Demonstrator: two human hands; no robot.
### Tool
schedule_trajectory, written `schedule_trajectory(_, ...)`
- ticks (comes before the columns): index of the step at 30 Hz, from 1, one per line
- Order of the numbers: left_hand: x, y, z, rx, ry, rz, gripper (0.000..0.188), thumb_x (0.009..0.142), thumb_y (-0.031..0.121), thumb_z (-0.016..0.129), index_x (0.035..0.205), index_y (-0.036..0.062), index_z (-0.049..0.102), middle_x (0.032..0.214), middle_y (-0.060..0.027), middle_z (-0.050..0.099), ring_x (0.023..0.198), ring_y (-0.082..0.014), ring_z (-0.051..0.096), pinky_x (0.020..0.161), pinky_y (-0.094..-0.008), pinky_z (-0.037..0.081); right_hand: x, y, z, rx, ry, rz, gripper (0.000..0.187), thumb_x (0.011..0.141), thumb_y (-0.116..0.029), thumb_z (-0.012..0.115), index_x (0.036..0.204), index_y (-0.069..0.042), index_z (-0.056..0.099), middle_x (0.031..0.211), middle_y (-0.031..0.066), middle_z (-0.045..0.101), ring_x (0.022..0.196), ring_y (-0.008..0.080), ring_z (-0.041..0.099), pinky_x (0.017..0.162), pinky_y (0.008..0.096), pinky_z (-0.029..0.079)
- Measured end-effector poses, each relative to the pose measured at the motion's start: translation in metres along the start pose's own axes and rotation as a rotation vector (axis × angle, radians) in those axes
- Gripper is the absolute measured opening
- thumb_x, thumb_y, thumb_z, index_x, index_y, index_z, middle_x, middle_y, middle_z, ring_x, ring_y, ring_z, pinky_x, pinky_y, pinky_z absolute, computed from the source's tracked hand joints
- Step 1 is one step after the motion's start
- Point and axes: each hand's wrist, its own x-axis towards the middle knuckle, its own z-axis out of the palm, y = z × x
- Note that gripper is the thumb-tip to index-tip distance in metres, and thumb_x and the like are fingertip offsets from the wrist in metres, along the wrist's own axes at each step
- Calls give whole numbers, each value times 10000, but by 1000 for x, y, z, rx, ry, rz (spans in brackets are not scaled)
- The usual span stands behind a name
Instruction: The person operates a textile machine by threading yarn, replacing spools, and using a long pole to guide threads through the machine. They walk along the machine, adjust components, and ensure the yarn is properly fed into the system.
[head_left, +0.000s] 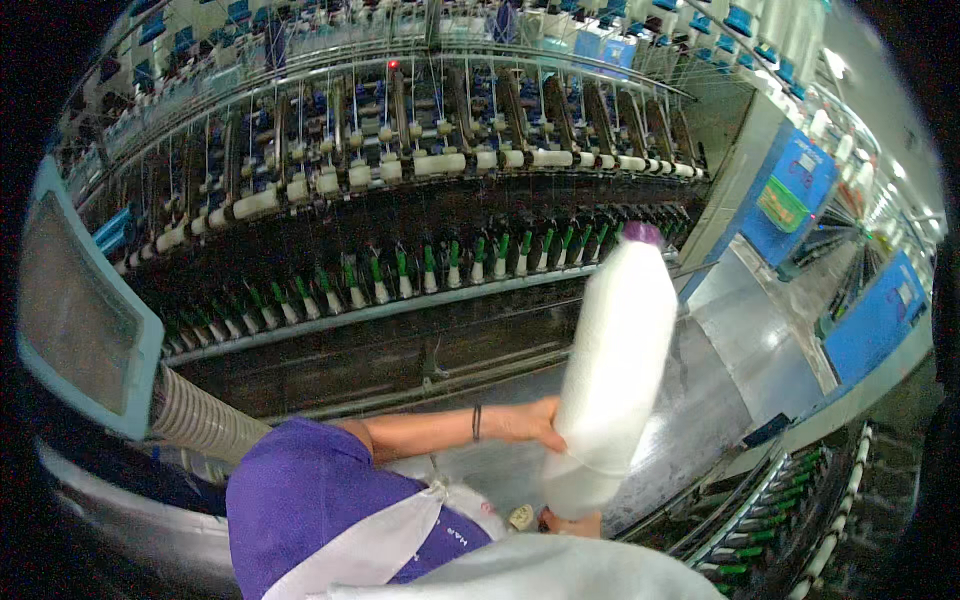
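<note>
A large white roving bobbin (pixel 620 350) with a purple tip stands tilted in front of me, its top leaning away to the right. My left hand (pixel 537 420) wraps round its lower side; the arm has a purple sleeve and a dark band at the wrist. Under the base, my right hand (pixel 572 522) grips the lower end, with most of its fingers hidden by the bobbin and white cloth. A small yellowish piece (pixel 521 517) shows beside the base; I cannot make out what it is.
A long spinning frame (pixel 430 280) runs across ahead, with a row of green-topped spindles and white rollers. At left are a grey-blue framed panel (pixel 90 300) and a ribbed hose (pixel 205 412). Another spindle row (pixel 775 510) lies at lower right. Blue machine cabinets (pixel 875 320) line the right.
</note>
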Motion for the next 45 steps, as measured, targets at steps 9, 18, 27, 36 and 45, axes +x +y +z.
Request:
schedule_trajectory(9, 79, 42, -55, 0, 454, 255, 954, 546, 266, 841, 1308, 6, 330, 1292, -103, 428, 1176, -214, 417, 985, -370, 343, 178, -33, -106, 76, -452, -150, 470, 599, -146, 753, 1001, 28, 583, 937, 100, 624, 837, 175, 587, 741, 307, 468)
schedule_trajectory(18, 113, 111, -165, 290, 605, 194, 985, 549, 363, 829, 1306, -9, 318, 1282, -116, 434, 1166, -216, 416, 969, -373, 361, 334, -59, -97, 116, -569, -170, 450, 600, -128, 741, 996, 22, 588, 915, 87, 631, 824, 169, 598, 732, 309, 476)
schedule_trajectory(27, 143, 423, -302, 1644, 1334, 740, 448, 795, 257, 654, 1173, 63, 511, 925, -52, 626, 815, -111, 585, 717, -268, 503, 477, -98, -95, 104, -343, -405, 269, 599, -40, 703, 841, 30, 610, 790, 79, 631, 718, 152, 604, 657, 284, 481)
schedule_trajectory(36, 193, 556, -339, 1771, 1448, 662, 621, 798, 103, 605, 1332, 24, 298, 596, -89, 530, 524, -165, 492, 509, -309, 435, 587, -159, -88, 161, -555, -444, 188, 632, -46, 679, 793, 26, 612, 710, 71, 626, 644, 144, 603, 600, 286, 489)
schedule_trajectory(45, 159, 549, -387, 2041, 1632, 775, 559, 752, 259, 655, 1216, 20, 453, 884, -109, 626, 818, -194, 610, 711, -310, 496, 662, -291, -78, 222, -829, -420, 262, 660, -39, 654, 895, 42, 571, 728, 89, 617, 606, 153, 600, 559, 280, 485)
